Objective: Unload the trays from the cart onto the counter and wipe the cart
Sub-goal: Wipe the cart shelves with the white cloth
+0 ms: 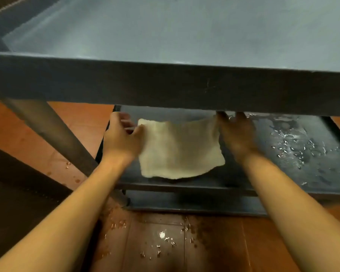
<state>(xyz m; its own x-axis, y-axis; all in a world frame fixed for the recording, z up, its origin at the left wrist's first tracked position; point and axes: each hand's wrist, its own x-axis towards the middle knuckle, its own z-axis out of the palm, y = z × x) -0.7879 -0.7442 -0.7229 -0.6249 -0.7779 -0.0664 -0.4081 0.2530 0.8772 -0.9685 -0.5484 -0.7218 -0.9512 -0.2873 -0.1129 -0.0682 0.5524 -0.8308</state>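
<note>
With no trays visible on the cart (165,83), the left hand (122,138) and right hand (238,136) each pinch a corner of the cloth (179,152), spread above the wet lower shelf (294,152), whose wiping evidently remains.

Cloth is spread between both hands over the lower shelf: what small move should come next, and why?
Probably lower the cloth onto the lower shelf and sweep right: droplets and white residue sit beside the right hand, while the left hand pinches the other corner.
</note>
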